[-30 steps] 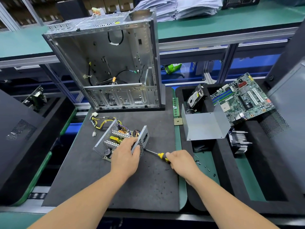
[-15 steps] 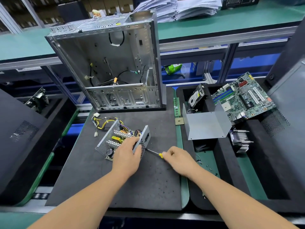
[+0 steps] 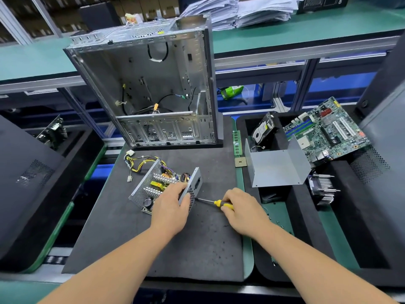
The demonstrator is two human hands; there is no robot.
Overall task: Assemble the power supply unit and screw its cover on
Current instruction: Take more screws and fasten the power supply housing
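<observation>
The open power supply unit [image 3: 157, 185] lies on the dark foam mat [image 3: 175, 249], its heatsinks and coils exposed and a yellow-black cable bundle [image 3: 140, 163] trailing to the far left. My left hand [image 3: 171, 207] grips its perforated end wall from above. My right hand [image 3: 243, 211] grips the yellow-handled screwdriver [image 3: 215, 202], whose tip touches the outer face of that end wall. The bent grey metal cover [image 3: 276, 167] stands apart on the black tray to the right.
An empty computer case [image 3: 157, 88] stands upright behind the mat. The right tray [image 3: 306, 227] holds a hard drive [image 3: 263, 130], a motherboard [image 3: 328, 132] and a heatsink cooler [image 3: 324, 189]. A RAM stick [image 3: 237, 142] and a CPU chip [image 3: 240, 161] lie on the green strip. Small screws [image 3: 276, 218] are scattered beside my right hand.
My right hand moved slightly left along the screwdriver, keeping the tip against the unit's end wall. The left hand kept its hold on the unit.
</observation>
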